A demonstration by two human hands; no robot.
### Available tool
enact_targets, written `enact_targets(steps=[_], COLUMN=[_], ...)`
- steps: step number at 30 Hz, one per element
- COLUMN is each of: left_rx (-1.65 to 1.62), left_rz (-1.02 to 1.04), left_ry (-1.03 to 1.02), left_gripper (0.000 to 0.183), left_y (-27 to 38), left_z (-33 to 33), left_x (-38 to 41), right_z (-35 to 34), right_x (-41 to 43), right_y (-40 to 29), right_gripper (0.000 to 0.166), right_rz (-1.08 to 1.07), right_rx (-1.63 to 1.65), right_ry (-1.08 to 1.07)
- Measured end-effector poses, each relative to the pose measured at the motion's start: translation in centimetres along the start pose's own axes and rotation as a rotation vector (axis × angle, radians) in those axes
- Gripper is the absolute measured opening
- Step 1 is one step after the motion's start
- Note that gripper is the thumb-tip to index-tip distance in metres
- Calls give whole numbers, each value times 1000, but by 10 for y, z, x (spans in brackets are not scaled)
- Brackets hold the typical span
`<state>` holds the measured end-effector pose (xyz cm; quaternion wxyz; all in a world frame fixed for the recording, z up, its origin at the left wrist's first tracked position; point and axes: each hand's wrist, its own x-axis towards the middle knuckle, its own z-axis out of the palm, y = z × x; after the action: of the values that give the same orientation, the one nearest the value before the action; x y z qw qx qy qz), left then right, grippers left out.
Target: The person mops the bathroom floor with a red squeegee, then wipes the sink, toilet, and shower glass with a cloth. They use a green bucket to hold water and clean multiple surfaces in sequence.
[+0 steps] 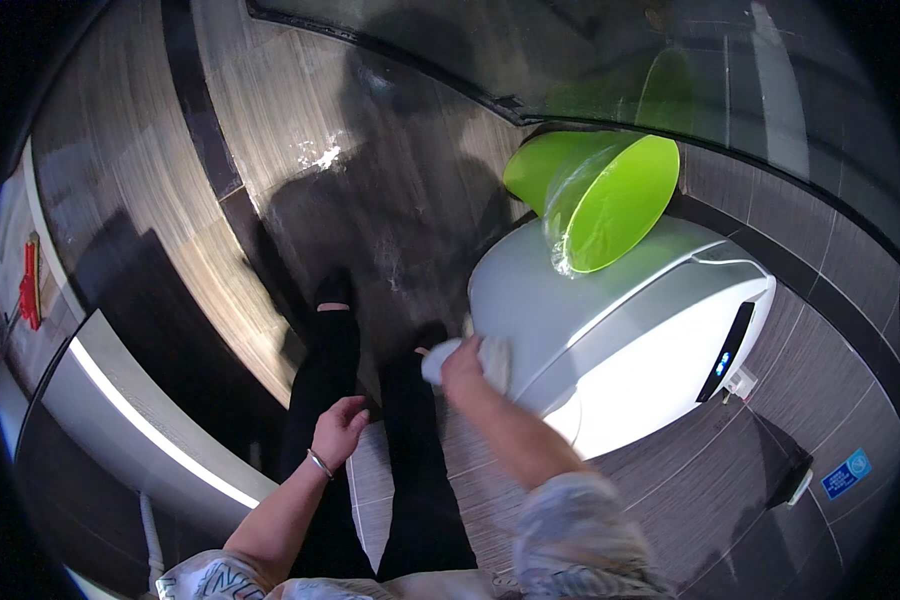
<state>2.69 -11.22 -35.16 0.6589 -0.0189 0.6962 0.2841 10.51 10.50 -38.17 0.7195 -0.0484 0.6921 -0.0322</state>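
My right hand (pixel 463 369) is closed on a white cloth (pixel 497 361), held against the near side of a smooth grey and white toilet (pixel 525 292) with a small lit display. Part of the cloth is blurred. My left hand (pixel 339 431), with a silver bracelet at the wrist, hangs over my legs with its fingers loosely curled and nothing in it. A lime-green plastic bin (pixel 622 202) with a clear liner leans tilted by the toilet's far end, its mouth over the toilet.
A glass panel (pixel 690 82) stands behind the bin. On the left are a white basin counter (pixel 150 420) and a red-headed tool (pixel 30 285). Wet patches shine on the tiled floor (pixel 322 154). A plug (pixel 741 382) and a blue sticker (pixel 846 474) are at the right wall.
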Motion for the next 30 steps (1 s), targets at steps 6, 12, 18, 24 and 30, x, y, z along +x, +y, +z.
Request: enact_targets(steps=[6, 12, 18, 24, 30], left_rx=[-166, -106, -91, 791, 1058], left_rz=[-30, 18, 349, 1002, 1377], left_ry=[35, 46, 15, 17, 4], left_gripper=[25, 31, 45, 63, 76], left_y=[-18, -1, 101, 256, 292], left_z=[0, 12, 8, 121, 262], left_x=[6, 16, 25, 12, 36], right_z=[-21, 3, 164, 346, 398], right_x=[-99, -91, -29, -79, -131], right_y=[166, 94, -106, -105, 23], right_gripper=[24, 16, 15, 39, 38], right_rz=[210, 102, -86, 704, 461], right_rx=[273, 146, 858, 2877, 3107], right_ry=[229, 426, 447, 619, 2317])
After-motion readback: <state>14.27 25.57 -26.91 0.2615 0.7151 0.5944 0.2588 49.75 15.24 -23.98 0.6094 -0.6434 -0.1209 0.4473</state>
